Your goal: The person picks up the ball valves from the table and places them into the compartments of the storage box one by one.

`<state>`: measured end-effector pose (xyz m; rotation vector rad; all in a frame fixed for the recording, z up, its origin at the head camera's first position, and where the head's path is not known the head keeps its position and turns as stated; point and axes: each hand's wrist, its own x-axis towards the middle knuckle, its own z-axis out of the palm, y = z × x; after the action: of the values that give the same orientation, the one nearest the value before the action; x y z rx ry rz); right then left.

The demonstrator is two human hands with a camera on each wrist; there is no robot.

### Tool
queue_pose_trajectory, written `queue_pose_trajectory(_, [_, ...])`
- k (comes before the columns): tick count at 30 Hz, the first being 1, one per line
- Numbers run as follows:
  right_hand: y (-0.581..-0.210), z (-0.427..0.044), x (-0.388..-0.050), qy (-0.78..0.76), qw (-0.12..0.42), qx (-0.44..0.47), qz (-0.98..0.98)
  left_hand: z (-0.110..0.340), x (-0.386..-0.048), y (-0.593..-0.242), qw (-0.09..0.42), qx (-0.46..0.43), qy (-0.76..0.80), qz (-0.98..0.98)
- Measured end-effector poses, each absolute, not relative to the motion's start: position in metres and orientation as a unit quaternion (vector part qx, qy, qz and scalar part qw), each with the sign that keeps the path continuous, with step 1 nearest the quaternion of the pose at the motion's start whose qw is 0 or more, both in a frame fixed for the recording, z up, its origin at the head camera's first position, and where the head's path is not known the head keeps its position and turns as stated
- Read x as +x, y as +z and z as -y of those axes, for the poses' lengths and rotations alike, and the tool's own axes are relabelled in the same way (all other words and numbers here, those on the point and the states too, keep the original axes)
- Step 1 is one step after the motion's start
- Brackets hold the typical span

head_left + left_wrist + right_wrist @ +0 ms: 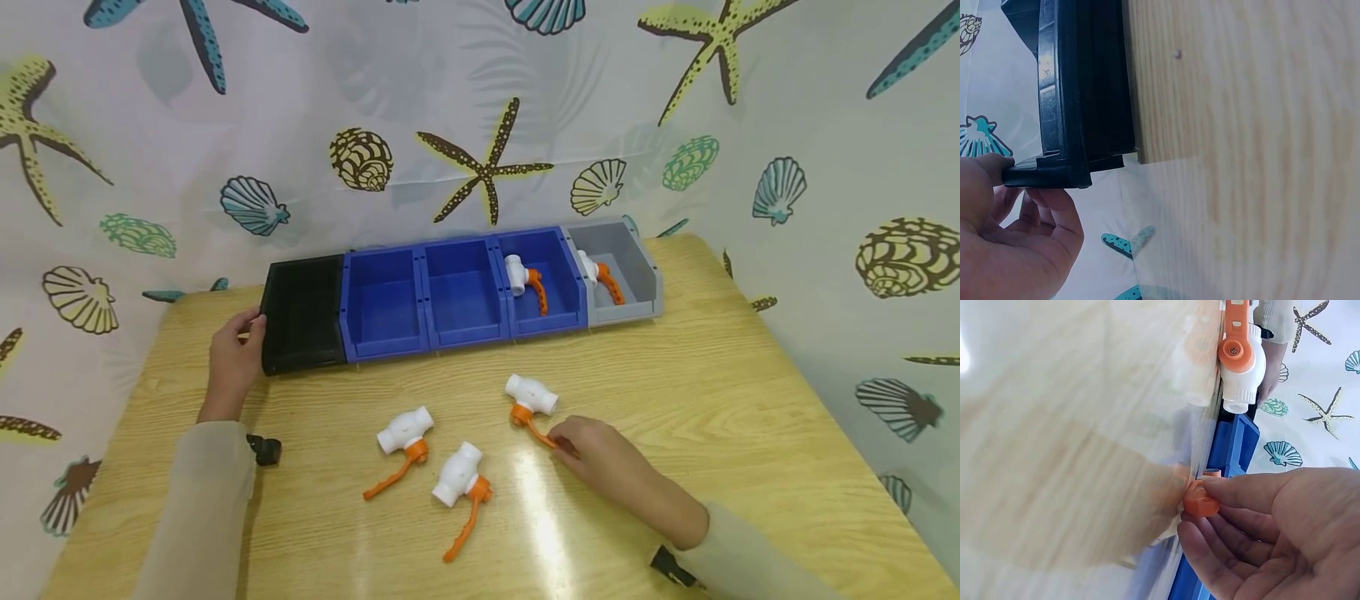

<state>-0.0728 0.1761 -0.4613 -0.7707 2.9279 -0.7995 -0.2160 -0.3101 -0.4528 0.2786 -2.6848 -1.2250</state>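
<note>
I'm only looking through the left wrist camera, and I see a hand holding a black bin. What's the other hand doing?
Observer: The right hand is pinching the orange handle of a white valve.
Operator: Are there more on the table?
Observer: Yes, two lie left of it: a nearer valve and a farther valve.
Operator: Any somewhere else?
Observer: Yes, the grey bin and the blue bin beside it hold one each.

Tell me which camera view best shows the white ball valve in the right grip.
Head view: it shows the white ball valve almost whole, with its orange handle, whose end the right grip pinches. The right wrist view shows mainly the handle's end close up; the left wrist view, none.
</note>
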Motion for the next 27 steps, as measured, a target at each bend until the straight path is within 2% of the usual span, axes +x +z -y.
queue_pose_trajectory(11, [-0.458,-0.179,-0.072,-0.230,-0.021,-0.229,-0.946,0.310,-0.215,-0.453,0.089,0.089,-0.414,0.902])
queue_pose_trajectory(19, [-0.452,-0.184,-0.076,-0.284,0.008,-0.200,-0.938,0.310,-0.216,-0.455,0.083,0.097,-0.417,0.900])
queue_pose_trajectory(27, [-0.449,-0.187,-0.082,-0.348,0.040,-0.209,-0.913,0.310,-0.217,-0.453,0.080,0.101,-0.417,0.900])
